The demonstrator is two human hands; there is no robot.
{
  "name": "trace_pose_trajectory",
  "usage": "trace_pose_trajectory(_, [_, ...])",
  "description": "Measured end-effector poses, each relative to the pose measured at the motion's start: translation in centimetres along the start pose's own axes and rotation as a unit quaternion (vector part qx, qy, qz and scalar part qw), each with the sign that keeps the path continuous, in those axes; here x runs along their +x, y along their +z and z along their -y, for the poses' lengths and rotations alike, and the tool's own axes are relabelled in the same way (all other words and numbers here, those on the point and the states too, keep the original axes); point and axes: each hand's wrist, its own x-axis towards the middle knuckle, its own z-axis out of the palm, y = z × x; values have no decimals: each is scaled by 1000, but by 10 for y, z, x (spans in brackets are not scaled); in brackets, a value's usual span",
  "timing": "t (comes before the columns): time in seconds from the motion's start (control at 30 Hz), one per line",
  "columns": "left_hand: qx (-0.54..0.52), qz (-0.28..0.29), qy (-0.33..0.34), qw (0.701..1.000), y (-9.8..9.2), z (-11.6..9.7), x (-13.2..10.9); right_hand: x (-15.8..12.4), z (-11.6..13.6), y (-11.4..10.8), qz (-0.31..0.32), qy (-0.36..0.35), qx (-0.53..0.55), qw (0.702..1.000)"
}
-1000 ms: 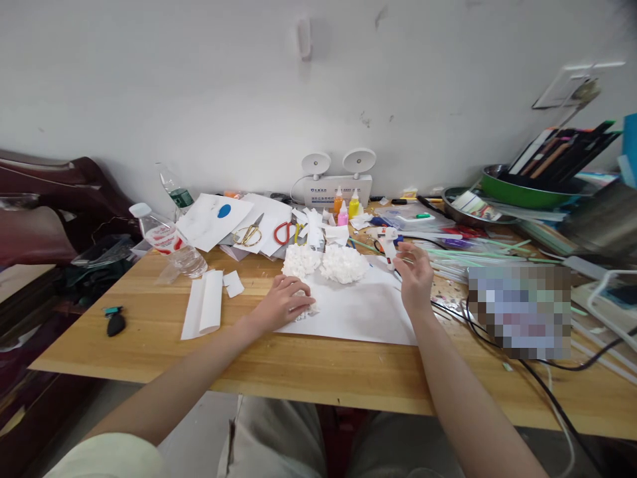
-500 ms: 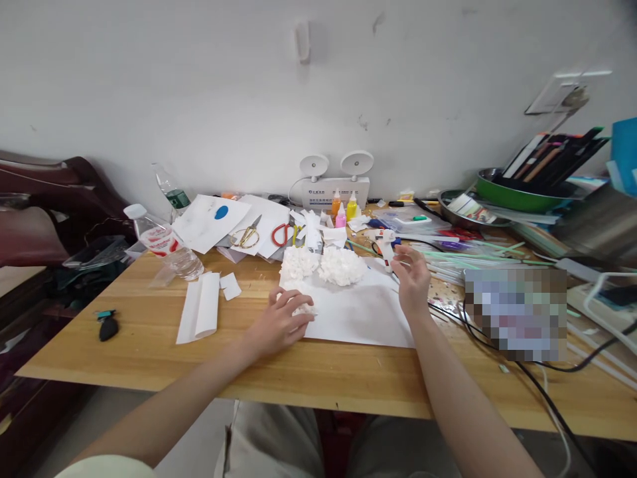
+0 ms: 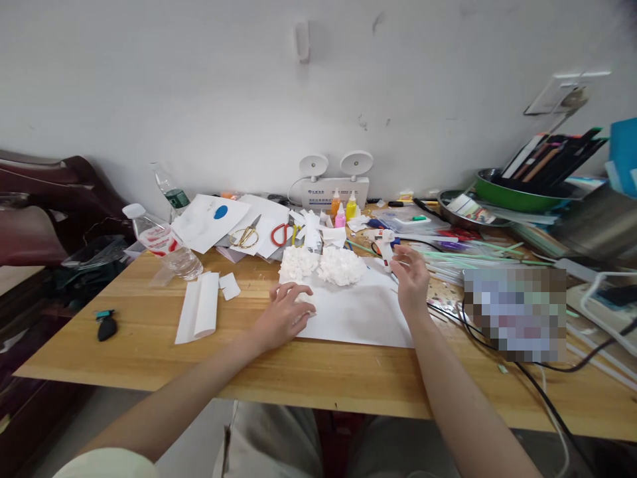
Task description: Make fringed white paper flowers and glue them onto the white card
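Note:
My left hand (image 3: 284,313) rests on the left corner of a white sheet (image 3: 358,312), its fingers curled down over a small white paper tuft that is almost hidden beneath them. My right hand (image 3: 411,279) hovers at the sheet's far right corner with its fingers loosely apart. Its fingertips are beside a white glue gun (image 3: 385,247) and nothing is gripped. Two fluffy white paper balls (image 3: 298,263) (image 3: 342,265) sit side by side at the sheet's far edge, between my hands.
A folded white paper (image 3: 199,307) and a lying plastic bottle (image 3: 166,244) are to the left. Gold scissors (image 3: 246,234), red scissors (image 3: 280,233) and small paint bottles (image 3: 344,209) lie behind. Straws (image 3: 462,255), a black cable (image 3: 497,345) and a green bowl (image 3: 517,194) crowd the right.
My left hand has drawn slightly back and curled closer over the tuft, hiding most of it. My right hand has edged a little toward the glue gun.

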Motion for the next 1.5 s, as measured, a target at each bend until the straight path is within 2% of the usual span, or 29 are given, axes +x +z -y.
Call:
trace_pose_trajectory(0.13, [34,-7,41,999,0,6,0,0,1,1,4,-1,4,1000])
trace_pose_trajectory(0.27, [92,38,102,990,5,10,0,-1,2,1,5,3,5,1000])
trace_pose_trajectory(0.47, [128,66,86,986,6,10,-1,-1,1,0,5,6,-1,1000])
trace_pose_trajectory(0.63, [109,67,86,988,-4,9,5,-2,2,1,13,9,-3,1000])
trace_pose_trajectory(0.77, [89,4,26,996,-17,20,31,-2,3,2,12,12,4,1000])
trace_pose_trajectory(0.87, [71,-36,-68,994,-18,40,66,-2,2,2,13,15,8,1000])
trace_pose_trajectory(0.93, [68,-24,-158,985,-12,58,92,-2,0,1,17,14,10,1000])
trace_pose_trajectory(1.1, [77,-15,-229,970,12,96,146,-1,-2,1,34,5,18,999])
trace_pose_trajectory(1.27, [96,-4,-271,958,27,108,173,-1,-1,4,41,5,5,999])
trace_pose_trajectory(1.5, [62,3,-340,938,33,117,190,1,0,4,45,8,-3,999])
